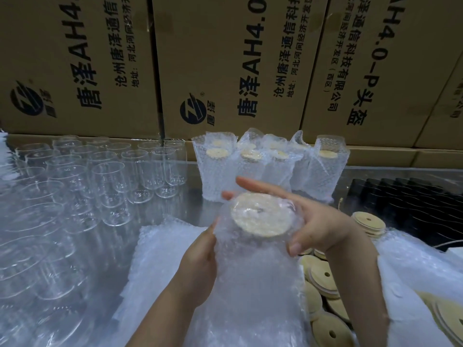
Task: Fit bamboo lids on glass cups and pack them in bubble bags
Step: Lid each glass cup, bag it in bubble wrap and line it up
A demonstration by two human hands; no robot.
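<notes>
A glass cup with a round bamboo lid (261, 214) sits inside a clear bubble bag (253, 269) in the middle of the view. My left hand (200, 261) grips the bag's left side. My right hand (310, 221) wraps around the lidded top from the right, fingers stretched behind it and thumb in front. Several packed, lidded cups in bubble bags (270, 164) stand upright behind. Many bare glass cups (105, 176) fill the left side. Loose bamboo lids (323, 289) with small holes lie in a pile at the lower right.
Tall printed cardboard boxes (225, 66) form a wall along the back. A stack of flat bubble bags (160, 256) lies under my hands. More bubble wrap (421, 274) covers the right, beside a dark ribbed tray (411, 201).
</notes>
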